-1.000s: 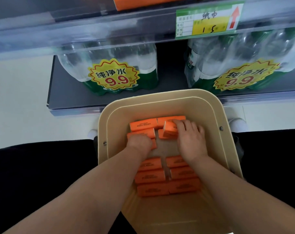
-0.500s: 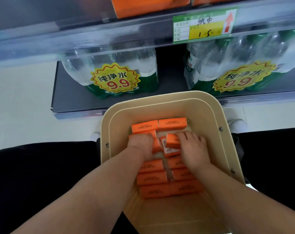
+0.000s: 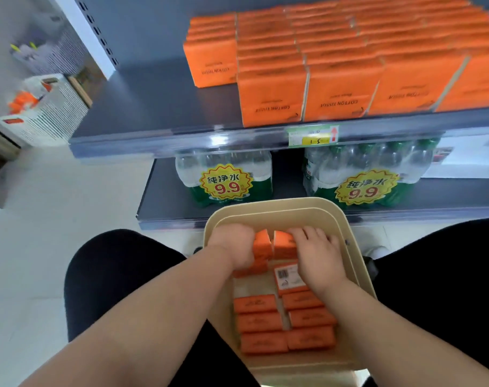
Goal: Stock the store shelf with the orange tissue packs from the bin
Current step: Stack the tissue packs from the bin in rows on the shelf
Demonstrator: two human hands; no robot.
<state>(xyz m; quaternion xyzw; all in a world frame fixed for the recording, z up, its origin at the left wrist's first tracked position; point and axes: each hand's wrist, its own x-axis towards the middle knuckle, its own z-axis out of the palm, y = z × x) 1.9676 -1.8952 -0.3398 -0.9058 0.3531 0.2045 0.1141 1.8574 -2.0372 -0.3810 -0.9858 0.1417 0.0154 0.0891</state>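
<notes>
A beige bin (image 3: 271,209) stands in front of me, between my knees, with several orange tissue packs (image 3: 258,321) lying in its near half. My left hand (image 3: 232,245) is shut on a small stack of orange packs (image 3: 261,248) raised at the bin's far end. My right hand (image 3: 317,251) grips another stack of packs (image 3: 284,244) beside it. One pack (image 3: 289,279) lies label-up under my right wrist. The upper shelf (image 3: 159,107) holds rows of upright orange packs (image 3: 341,71) on its right; its left part is bare.
Two shrink-wrapped bundles of water bottles (image 3: 223,181) (image 3: 360,177) stand on the low shelf behind the bin. A price tag (image 3: 313,135) hangs on the upper shelf's front rail. A white box (image 3: 42,107) with orange items stands on the floor at far left.
My view has tilted up, so the upper shelf with its orange packs shows now. Both hands have lifted their stacks of packs from the bin's middle toward its far end.
</notes>
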